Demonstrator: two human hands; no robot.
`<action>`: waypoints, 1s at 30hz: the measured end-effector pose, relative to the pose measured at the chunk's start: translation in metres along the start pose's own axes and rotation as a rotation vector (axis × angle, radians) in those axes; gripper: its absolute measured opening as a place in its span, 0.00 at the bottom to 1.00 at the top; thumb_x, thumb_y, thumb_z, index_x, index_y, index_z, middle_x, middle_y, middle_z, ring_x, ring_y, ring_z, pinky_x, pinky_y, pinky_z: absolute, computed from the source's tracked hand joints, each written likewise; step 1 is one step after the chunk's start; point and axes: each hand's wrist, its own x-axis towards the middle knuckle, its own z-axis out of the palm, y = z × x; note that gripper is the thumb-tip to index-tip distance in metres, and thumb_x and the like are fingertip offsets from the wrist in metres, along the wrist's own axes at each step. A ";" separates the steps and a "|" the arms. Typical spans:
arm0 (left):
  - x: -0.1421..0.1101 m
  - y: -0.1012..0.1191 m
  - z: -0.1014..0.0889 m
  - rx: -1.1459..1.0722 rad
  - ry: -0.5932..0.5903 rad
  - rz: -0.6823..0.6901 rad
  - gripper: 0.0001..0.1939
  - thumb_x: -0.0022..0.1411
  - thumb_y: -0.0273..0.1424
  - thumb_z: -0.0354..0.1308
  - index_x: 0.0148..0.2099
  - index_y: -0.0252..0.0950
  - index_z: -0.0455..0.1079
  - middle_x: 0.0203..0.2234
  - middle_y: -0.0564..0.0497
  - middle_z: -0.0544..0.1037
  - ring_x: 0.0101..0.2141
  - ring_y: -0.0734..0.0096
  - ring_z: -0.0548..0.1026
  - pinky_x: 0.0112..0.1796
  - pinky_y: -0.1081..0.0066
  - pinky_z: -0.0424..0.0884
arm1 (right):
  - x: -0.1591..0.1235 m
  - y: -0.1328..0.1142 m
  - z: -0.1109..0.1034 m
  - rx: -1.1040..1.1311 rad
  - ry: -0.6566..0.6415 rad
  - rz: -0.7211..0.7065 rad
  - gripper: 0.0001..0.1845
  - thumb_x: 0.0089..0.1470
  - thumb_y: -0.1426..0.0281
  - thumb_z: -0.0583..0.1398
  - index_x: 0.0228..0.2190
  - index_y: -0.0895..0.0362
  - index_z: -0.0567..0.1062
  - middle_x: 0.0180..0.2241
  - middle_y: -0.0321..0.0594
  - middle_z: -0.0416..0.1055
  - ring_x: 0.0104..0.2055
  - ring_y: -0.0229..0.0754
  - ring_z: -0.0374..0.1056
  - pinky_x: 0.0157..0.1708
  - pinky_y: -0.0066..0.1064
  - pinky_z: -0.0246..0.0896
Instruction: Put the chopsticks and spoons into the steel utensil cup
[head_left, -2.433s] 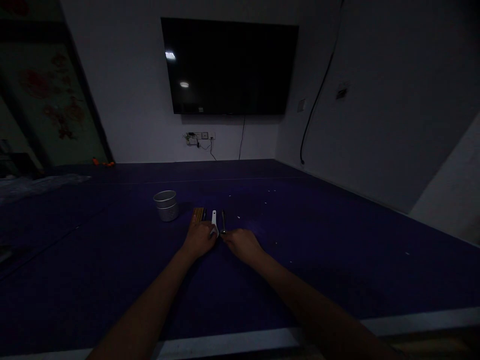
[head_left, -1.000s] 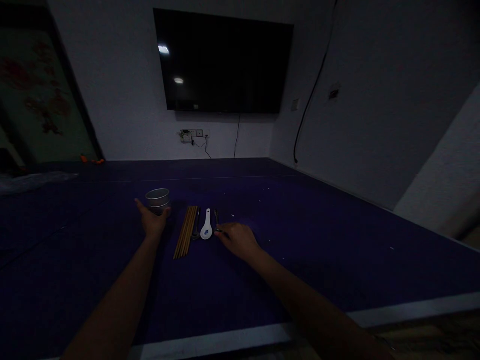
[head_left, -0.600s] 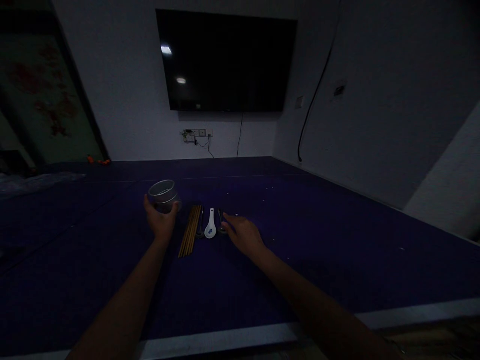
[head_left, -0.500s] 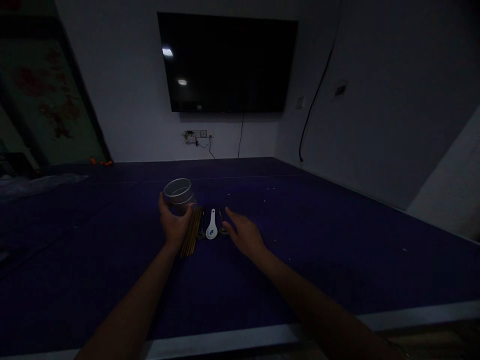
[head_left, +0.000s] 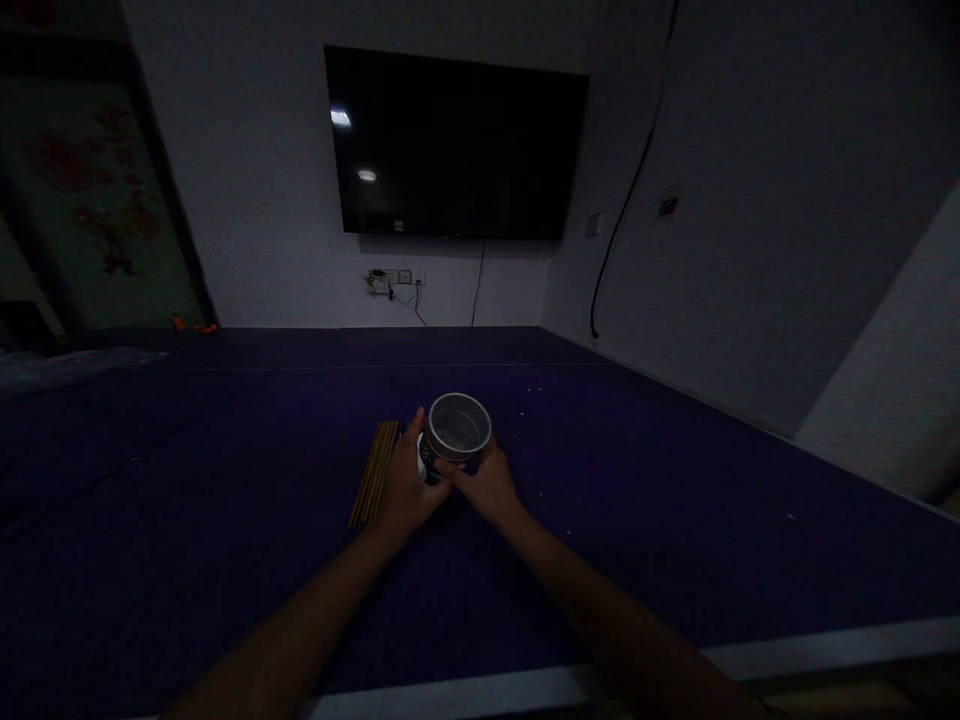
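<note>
Both of my hands grip a round silver metal utensil holder (head_left: 459,425) with small holes low in its wall. Its open mouth tilts toward me, and nothing shows inside. My left hand (head_left: 405,485) wraps its left side; my right hand (head_left: 486,485) has the thumb across its front and the fingers round the right side. Beside my left hand lie several wooden chopsticks (head_left: 373,475) in a row. A sliver of the white spoon (head_left: 421,468) shows between my left hand and the holder. The metal spoons are mostly or fully hidden behind my hands and the holder.
A blue-purple surface (head_left: 675,560) with a pale front edge spreads under everything, dotted with small white bits. Crumpled clear plastic (head_left: 75,368) and small orange things (head_left: 196,326) lie at the far left. A television (head_left: 457,145) hangs on the back wall above sockets (head_left: 397,278).
My left hand took hold of the holder at the left, lifted it and carried it right over the spoons. My right hand let go of the metal spoon and closed on the holder.
</note>
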 end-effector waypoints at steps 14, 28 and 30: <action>0.023 -0.044 -0.026 0.628 -0.259 -0.199 0.24 0.64 0.41 0.38 0.41 0.34 0.72 0.35 0.41 0.76 0.40 0.59 0.72 0.40 0.62 0.64 | 0.015 0.030 -0.018 -0.321 0.226 0.269 0.36 0.37 0.52 0.64 0.45 0.59 0.67 0.41 0.49 0.73 0.43 0.50 0.70 0.39 0.36 0.63; 0.023 -0.069 -0.041 0.781 -0.718 -0.651 0.26 0.62 0.40 0.39 0.43 0.29 0.74 0.37 0.35 0.77 0.40 0.55 0.76 0.37 0.65 0.69 | 0.014 0.054 -0.021 -0.413 0.181 0.362 0.38 0.37 0.49 0.63 0.46 0.59 0.66 0.40 0.52 0.73 0.43 0.53 0.70 0.38 0.38 0.63; 0.023 -0.069 -0.040 0.771 -0.727 -0.661 0.26 0.62 0.40 0.38 0.43 0.29 0.73 0.37 0.35 0.77 0.40 0.54 0.76 0.37 0.65 0.69 | 0.014 0.055 -0.021 -0.420 0.174 0.371 0.38 0.37 0.49 0.63 0.46 0.59 0.66 0.39 0.53 0.73 0.43 0.54 0.70 0.37 0.39 0.64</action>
